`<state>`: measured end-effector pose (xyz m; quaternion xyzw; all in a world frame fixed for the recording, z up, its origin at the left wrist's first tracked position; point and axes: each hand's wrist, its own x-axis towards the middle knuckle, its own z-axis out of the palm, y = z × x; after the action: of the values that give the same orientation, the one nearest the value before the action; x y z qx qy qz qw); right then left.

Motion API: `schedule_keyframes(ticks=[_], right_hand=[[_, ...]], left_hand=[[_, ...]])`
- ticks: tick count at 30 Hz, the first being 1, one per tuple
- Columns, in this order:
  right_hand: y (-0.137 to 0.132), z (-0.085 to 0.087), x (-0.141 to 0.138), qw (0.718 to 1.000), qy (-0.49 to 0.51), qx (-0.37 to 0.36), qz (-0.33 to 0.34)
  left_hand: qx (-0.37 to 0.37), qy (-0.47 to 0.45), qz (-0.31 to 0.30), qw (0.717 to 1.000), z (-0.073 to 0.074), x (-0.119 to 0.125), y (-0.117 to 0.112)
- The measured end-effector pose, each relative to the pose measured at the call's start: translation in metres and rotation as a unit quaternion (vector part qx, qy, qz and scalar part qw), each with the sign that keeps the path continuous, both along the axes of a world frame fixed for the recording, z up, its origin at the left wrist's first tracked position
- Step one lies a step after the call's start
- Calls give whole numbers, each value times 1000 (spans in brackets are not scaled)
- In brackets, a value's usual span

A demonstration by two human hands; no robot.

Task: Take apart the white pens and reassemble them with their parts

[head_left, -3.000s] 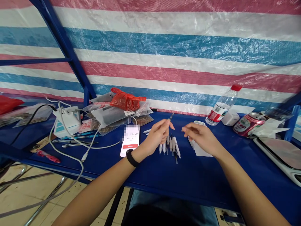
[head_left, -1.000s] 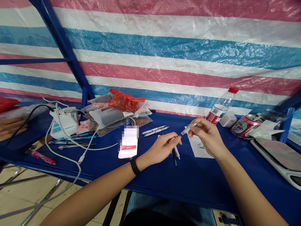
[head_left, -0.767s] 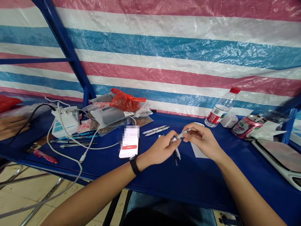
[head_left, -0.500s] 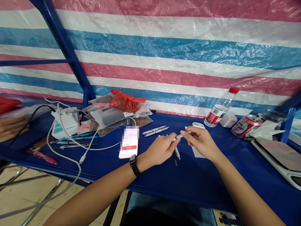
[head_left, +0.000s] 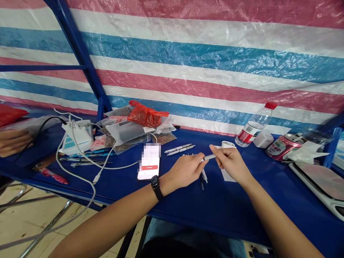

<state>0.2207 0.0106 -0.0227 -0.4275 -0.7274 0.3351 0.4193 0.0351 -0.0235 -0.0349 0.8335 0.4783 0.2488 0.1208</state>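
Observation:
A white pen (head_left: 210,157) with a grey section spans the gap between my two hands above the blue table (head_left: 172,200). My left hand (head_left: 186,170), with a black watch (head_left: 155,181) on its wrist, pinches the pen's left end. Fingers of my right hand (head_left: 231,161) are closed on its right part. Below the hands lie loose pen parts (head_left: 203,178), partly hidden by my left hand. Two white pens (head_left: 179,149) rest side by side beyond my left hand. Behind my right hand are a small white round container (head_left: 228,144) and a white paper (head_left: 228,175).
A lit phone (head_left: 149,161) lies left of my hands. Farther left are bags (head_left: 126,130), a power strip (head_left: 77,141), cables, several pens, and another person's hand (head_left: 14,143). A bottle (head_left: 252,125), a can (head_left: 283,147) and a scale (head_left: 319,182) stand right.
My right thumb has lifted and shifted along the pen, and the pen lies more level between my hands. The whole view has shifted slightly.

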Motion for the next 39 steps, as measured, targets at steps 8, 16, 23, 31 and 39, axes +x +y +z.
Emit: schedule_keyframes(ticks=[8, 16, 23, 31, 39], right_hand=[[2, -4, -3, 1000, -9, -4, 11], [3, -2, -3, 997, -2, -26, 73], [4, -11, -11, 987, -27, -159, 7], [3, -1, 1, 993, -26, -69, 93], [8, -16, -7, 988, -17, -148, 43]], left_hand=[[48, 136, 34, 989, 1, -1, 0], [69, 183, 49, 979, 4, -2, 0], [147, 313, 49, 937, 3, 1, -2], [118, 271, 66, 953, 3, 2, -2], [160, 329, 69, 928, -4, 3, -4]])
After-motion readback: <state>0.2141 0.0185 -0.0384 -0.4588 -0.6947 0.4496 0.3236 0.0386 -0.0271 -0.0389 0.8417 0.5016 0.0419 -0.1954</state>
